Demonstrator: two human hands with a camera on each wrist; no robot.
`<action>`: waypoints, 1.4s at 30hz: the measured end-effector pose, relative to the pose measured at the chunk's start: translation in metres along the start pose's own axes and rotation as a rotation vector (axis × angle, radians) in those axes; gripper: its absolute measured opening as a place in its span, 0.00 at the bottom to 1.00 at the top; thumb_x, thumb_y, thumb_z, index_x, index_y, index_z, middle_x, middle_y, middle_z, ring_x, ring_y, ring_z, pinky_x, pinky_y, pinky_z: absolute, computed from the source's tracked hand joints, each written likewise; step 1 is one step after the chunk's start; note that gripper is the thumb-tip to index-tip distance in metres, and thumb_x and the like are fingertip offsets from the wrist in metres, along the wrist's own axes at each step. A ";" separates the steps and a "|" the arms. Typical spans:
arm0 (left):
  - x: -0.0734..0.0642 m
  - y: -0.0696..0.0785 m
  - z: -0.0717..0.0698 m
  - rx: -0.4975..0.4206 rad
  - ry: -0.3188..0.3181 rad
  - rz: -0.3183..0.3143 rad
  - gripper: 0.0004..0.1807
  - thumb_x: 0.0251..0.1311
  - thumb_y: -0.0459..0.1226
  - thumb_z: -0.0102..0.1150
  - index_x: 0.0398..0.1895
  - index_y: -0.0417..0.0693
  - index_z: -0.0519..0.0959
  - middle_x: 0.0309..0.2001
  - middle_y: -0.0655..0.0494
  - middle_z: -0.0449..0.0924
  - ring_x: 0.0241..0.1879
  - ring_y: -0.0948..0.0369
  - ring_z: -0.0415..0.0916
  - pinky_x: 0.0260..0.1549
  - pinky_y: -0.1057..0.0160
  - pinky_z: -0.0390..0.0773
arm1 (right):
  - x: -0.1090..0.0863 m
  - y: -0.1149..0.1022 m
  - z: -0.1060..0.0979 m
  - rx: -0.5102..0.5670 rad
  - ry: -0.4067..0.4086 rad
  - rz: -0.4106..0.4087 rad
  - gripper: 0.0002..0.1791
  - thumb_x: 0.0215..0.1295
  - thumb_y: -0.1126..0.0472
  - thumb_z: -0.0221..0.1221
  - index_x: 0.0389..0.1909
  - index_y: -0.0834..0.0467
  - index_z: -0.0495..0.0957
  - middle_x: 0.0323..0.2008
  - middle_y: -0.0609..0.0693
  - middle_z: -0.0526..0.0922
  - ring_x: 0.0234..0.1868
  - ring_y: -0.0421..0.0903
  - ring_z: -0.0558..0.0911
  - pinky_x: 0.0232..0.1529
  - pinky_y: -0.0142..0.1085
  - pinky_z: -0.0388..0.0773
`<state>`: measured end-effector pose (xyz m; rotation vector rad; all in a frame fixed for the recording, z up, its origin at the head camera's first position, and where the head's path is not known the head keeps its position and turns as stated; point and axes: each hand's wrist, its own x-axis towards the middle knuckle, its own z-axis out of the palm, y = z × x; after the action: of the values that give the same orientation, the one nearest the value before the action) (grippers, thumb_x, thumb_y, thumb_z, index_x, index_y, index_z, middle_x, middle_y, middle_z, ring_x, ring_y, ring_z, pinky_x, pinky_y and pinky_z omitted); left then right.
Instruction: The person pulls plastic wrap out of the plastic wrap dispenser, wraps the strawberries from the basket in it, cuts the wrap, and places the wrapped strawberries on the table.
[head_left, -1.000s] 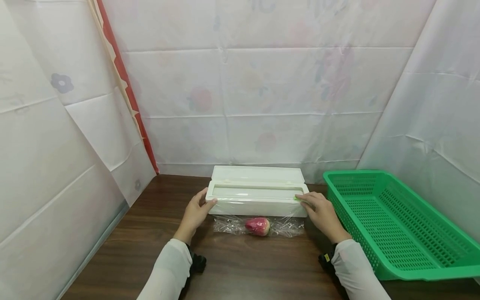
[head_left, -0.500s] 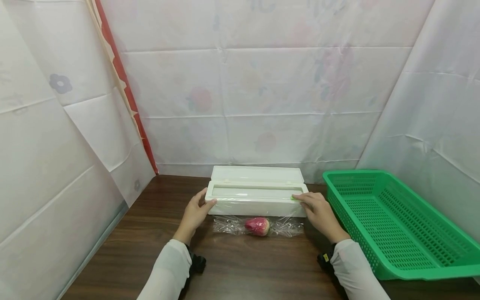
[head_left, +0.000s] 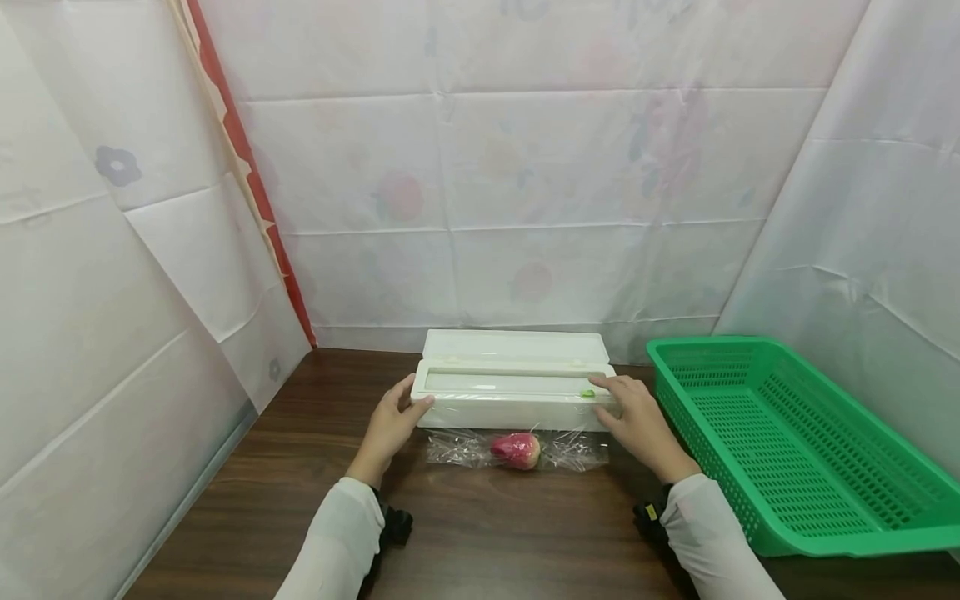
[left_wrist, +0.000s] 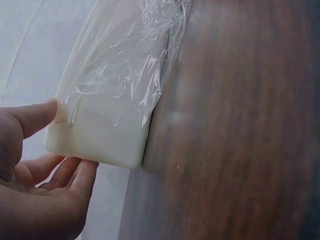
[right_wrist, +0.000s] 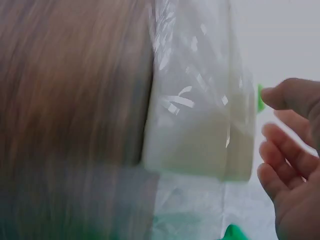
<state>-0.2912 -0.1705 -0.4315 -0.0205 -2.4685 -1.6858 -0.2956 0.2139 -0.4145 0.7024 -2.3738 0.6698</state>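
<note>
A long white cling film dispenser [head_left: 517,414] lies across the table with its lid [head_left: 517,345] raised at the back. Clear film [left_wrist: 117,85] hangs down its front and runs onto the tabletop. On that film sits a pink-red fruit or vegetable [head_left: 516,451] with a pale end; its kind is unclear. My left hand [head_left: 392,425] grips the dispenser's left end, thumb at the top front edge and fingers against the end face. At the right end, my right hand [head_left: 637,417] hovers with fingers spread, holding nothing, close to the small green slide cutter [head_left: 588,393].
To the right stands a green plastic basket [head_left: 750,540] with perforated walls. The brown wooden table [head_left: 517,542] meets pale patterned sheeting [head_left: 525,167] at the back and on both sides.
My right fingers were on the green cutter and slid it slightly left; now they have lifted off and spread apart. The left hand has kept its grip on the dispenser.
</note>
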 end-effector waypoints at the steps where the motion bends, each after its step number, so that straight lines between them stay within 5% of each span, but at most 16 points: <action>1: 0.000 0.000 0.000 -0.001 0.002 -0.005 0.38 0.60 0.50 0.58 0.70 0.47 0.57 0.67 0.41 0.57 0.63 0.47 0.59 0.60 0.45 0.66 | 0.001 -0.003 0.000 0.004 0.016 0.007 0.25 0.53 0.62 0.66 0.54 0.58 0.75 0.46 0.56 0.78 0.47 0.53 0.72 0.42 0.55 0.75; 11: -0.001 0.001 0.000 -0.005 -0.010 -0.005 0.38 0.60 0.51 0.58 0.70 0.49 0.57 0.68 0.41 0.56 0.62 0.46 0.60 0.57 0.44 0.68 | 0.006 -0.020 0.017 -0.016 0.156 0.070 0.22 0.51 0.59 0.68 0.48 0.62 0.78 0.36 0.56 0.77 0.37 0.49 0.72 0.35 0.48 0.73; 31: -0.001 -0.001 0.002 -0.010 -0.007 -0.017 0.38 0.59 0.51 0.58 0.70 0.49 0.57 0.68 0.40 0.55 0.62 0.46 0.59 0.59 0.44 0.67 | 0.003 -0.019 0.020 -0.076 0.160 0.121 0.15 0.49 0.57 0.70 0.37 0.59 0.82 0.32 0.54 0.80 0.34 0.48 0.74 0.34 0.47 0.74; 42: 0.000 0.000 0.002 -0.014 0.000 -0.005 0.38 0.59 0.49 0.59 0.70 0.47 0.57 0.69 0.42 0.55 0.64 0.49 0.57 0.62 0.46 0.63 | 0.004 -0.016 0.019 -0.025 0.156 0.105 0.12 0.49 0.59 0.69 0.37 0.55 0.83 0.32 0.50 0.80 0.33 0.45 0.75 0.30 0.43 0.76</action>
<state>-0.2912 -0.1692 -0.4323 -0.0155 -2.4588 -1.7051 -0.2965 0.1895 -0.4211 0.4981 -2.2829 0.7111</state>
